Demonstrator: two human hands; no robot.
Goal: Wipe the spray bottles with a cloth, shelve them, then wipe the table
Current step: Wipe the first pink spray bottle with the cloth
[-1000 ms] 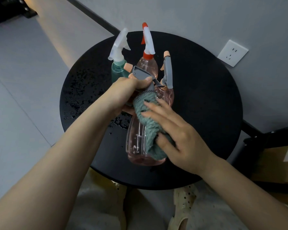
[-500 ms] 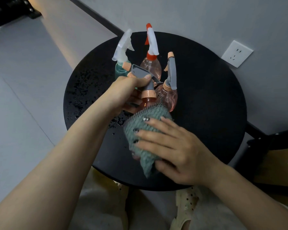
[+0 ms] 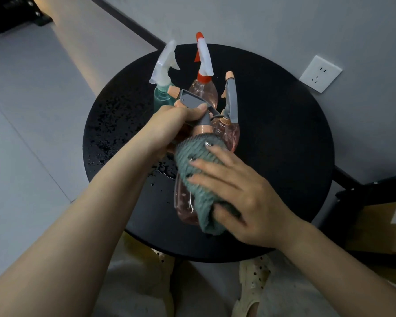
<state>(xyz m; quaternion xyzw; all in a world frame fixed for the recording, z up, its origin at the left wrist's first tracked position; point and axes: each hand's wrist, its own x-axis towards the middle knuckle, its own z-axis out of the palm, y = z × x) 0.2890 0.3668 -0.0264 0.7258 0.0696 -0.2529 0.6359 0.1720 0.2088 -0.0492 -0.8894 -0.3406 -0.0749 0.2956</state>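
Nearest the camera, below the near edge of the round black table (image 3: pixel 284 145), pale perforated sandals (image 3: pixel 253 287) show on the floor, partly hidden by the tabletop and cut off by the lower frame. Above the near edge, the right hand (image 3: pixel 242 197) lies with fingers spread and lightly curved over a teal cloth (image 3: pixel 199 170), pressing it round a pink spray bottle (image 3: pixel 185 202); the thumb is tucked under the cloth's lower fold, so the grip there is hard to make out. Most of that bottle's body is covered by cloth and hand, only its left side and base showing. The left hand (image 3: pixel 172 129) curls round the bottle's neck just under the grey trigger head (image 3: pixel 192 102), thumb laid against it; the other fingers are hidden behind the bottle. The bottle is held tilted above the table's middle, and whether its base touches the top cannot be told. Water droplets (image 3: pixel 105 143) speckle the table's left side. Toward the far edge stand three more: a second pink bottle with a grey head (image 3: pixel 230 131) just beside the held one, a pink bottle with a white and red head (image 3: pixel 204 88), and a teal bottle with a clear head (image 3: pixel 161 97), its lower part hidden by the left hand. On the wall beyond the right edge sits a white socket (image 3: pixel 320 73).
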